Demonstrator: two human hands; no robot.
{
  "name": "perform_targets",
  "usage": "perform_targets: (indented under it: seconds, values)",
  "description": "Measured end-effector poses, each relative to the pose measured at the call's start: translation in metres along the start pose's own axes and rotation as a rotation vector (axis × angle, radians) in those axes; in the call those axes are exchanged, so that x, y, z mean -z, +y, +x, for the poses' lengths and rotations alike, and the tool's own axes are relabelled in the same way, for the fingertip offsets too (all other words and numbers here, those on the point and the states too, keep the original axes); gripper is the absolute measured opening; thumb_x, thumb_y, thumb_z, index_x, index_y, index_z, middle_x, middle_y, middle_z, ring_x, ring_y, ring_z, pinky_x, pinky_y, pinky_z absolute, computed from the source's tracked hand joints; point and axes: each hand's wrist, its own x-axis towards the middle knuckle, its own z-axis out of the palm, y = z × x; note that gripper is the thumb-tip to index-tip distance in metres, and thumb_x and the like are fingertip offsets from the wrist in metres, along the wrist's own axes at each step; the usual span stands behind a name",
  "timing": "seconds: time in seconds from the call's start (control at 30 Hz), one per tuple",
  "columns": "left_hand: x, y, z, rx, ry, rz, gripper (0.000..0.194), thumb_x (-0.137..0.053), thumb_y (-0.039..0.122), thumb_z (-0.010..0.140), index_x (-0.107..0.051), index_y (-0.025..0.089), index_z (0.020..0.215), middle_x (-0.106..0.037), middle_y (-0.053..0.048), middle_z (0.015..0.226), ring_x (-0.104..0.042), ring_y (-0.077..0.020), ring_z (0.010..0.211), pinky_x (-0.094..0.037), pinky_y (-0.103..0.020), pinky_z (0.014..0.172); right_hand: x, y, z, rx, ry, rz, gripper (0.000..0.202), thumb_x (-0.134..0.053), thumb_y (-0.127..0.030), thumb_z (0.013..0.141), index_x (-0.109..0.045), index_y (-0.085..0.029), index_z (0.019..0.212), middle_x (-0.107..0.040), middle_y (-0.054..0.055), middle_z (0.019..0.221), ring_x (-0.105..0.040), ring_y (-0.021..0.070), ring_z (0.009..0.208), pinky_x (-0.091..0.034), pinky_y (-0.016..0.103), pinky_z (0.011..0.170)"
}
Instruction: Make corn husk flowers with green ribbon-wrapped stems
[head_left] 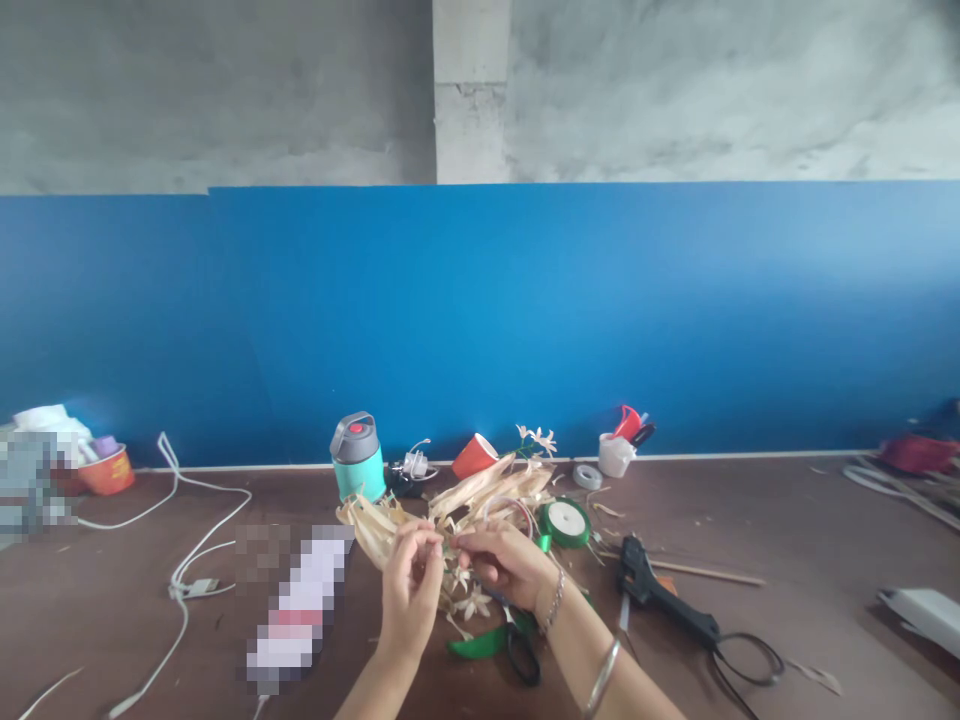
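Observation:
My left hand (411, 578) is closed in a pinch, thumb against fingertips, in the lower middle of the head view. Close on its right, my right hand (511, 562) pinches too, its fingertips nearly meeting the left ones. Whatever lies between them is too small to make out. Dried corn husks (491, 492) spread just behind both hands. Below the fingers are pale husk-coloured flowers (474, 601). Scissors with black handles (523, 655) and a green ribbon piece (478, 644) lie under my right wrist. A green ribbon spool (566, 522) stands beyond that hand.
A black glue gun (664, 595) with its cable lies at right. Behind stand a turquoise flask (358, 465), a tipped orange cup (475, 456) and a white cup (615, 456) holding tools. White cables (180, 560) run across the left. A blue panel (480, 320) bounds the table.

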Motion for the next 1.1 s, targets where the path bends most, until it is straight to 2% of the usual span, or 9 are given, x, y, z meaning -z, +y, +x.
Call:
perform_targets:
  seconds: [0.1, 0.27, 0.37, 0.47, 0.57, 0.67, 0.77, 0.9, 1.1]
  values:
    - [0.003, 0.002, 0.000, -0.017, -0.017, 0.022, 0.018, -0.045, 0.023, 0.085, -0.062, 0.020, 0.078, -0.059, -0.009, 0.098, -0.058, -0.0248, 0.096, -0.048, -0.036, 0.081, 0.000, 0.003, 0.001, -0.004, -0.014, 0.014, 0.019, -0.069, -0.022, 0.066, -0.059, -0.008, 0.056, -0.054, -0.003, 0.042, -0.031, -0.0008, 0.028, -0.007, 0.017, 0.030]
    - [0.006, 0.011, 0.000, -0.018, -0.046, 0.043, 0.027, -0.039, 0.023, 0.087, -0.058, 0.020, 0.067, -0.061, -0.008, 0.091, -0.059, -0.0242, 0.091, -0.047, -0.036, 0.080, 0.003, 0.004, 0.005, -0.077, -0.099, 0.125, 0.017, -0.059, -0.026, 0.072, -0.049, -0.015, 0.063, -0.046, -0.008, 0.047, -0.030, 0.0005, 0.030, -0.007, 0.015, 0.031]
    - [0.003, 0.012, 0.000, -0.008, -0.043, 0.032, 0.024, -0.043, 0.026, 0.087, -0.057, 0.019, 0.069, -0.061, -0.007, 0.091, -0.060, -0.0216, 0.083, -0.049, -0.031, 0.071, 0.007, 0.002, 0.004, -0.105, -0.231, 0.187, 0.029, -0.056, -0.034, 0.078, -0.039, -0.018, 0.060, -0.036, -0.011, 0.045, -0.023, 0.0008, 0.030, -0.008, 0.015, 0.030]
    - [-0.001, 0.008, -0.001, -0.006, -0.022, 0.019, 0.015, -0.053, 0.028, 0.084, -0.057, 0.019, 0.072, -0.060, -0.007, 0.090, -0.060, -0.0186, 0.073, -0.048, -0.026, 0.059, 0.013, 0.004, 0.000, -0.089, -0.362, 0.216, 0.046, -0.053, -0.051, 0.082, -0.032, -0.019, 0.056, -0.030, -0.012, 0.041, -0.015, -0.0002, 0.028, -0.007, 0.014, 0.030]
    - [-0.002, 0.003, -0.001, -0.024, -0.029, 0.021, 0.013, -0.056, 0.028, 0.082, -0.063, 0.019, 0.075, -0.061, -0.007, 0.088, -0.061, -0.0205, 0.080, -0.049, -0.027, 0.062, 0.018, 0.011, -0.002, -0.065, -0.471, 0.215, 0.059, -0.044, -0.070, 0.078, -0.031, -0.019, 0.053, -0.030, -0.012, 0.036, -0.012, -0.0015, 0.025, -0.006, 0.014, 0.029]
    - [-0.001, 0.001, 0.000, -0.030, -0.040, 0.037, 0.015, -0.054, 0.028, 0.084, -0.068, 0.020, 0.083, -0.063, -0.007, 0.093, -0.061, -0.0220, 0.087, -0.049, -0.030, 0.070, 0.020, 0.018, -0.002, -0.022, -0.553, 0.207, 0.064, -0.041, -0.078, 0.071, -0.035, -0.018, 0.050, -0.034, -0.011, 0.033, -0.013, -0.0022, 0.022, -0.007, 0.014, 0.028]
    - [0.001, 0.004, 0.000, -0.045, -0.041, 0.054, 0.018, -0.050, 0.027, 0.086, -0.067, 0.020, 0.088, -0.062, -0.008, 0.097, -0.060, -0.0225, 0.091, -0.049, -0.032, 0.075, 0.021, 0.022, -0.003, 0.015, -0.605, 0.195, 0.065, -0.043, -0.080, 0.066, -0.039, -0.017, 0.049, -0.037, -0.010, 0.033, -0.015, -0.0021, 0.022, -0.009, 0.014, 0.027]
    - [0.003, 0.011, -0.001, -0.063, -0.026, 0.014, 0.021, -0.043, 0.025, 0.087, -0.060, 0.020, 0.077, -0.061, -0.007, 0.090, -0.058, -0.0225, 0.092, -0.045, -0.034, 0.082, 0.021, 0.023, -0.002, 0.041, -0.623, 0.192, 0.064, -0.045, -0.079, 0.066, -0.043, -0.016, 0.052, -0.038, -0.010, 0.034, -0.017, -0.0013, 0.023, -0.012, 0.014, 0.027]
    - [0.003, 0.015, 0.000, -0.023, -0.040, -0.010, 0.029, -0.037, 0.030, 0.089, -0.050, 0.021, 0.065, -0.060, -0.007, 0.086, -0.057, -0.0215, 0.082, -0.045, -0.031, 0.075, 0.021, 0.023, 0.000, 0.047, -0.653, 0.196, 0.064, -0.047, -0.076, 0.069, -0.043, -0.016, 0.050, -0.042, -0.009, 0.034, -0.016, -0.0016, 0.021, -0.012, 0.014, 0.025]
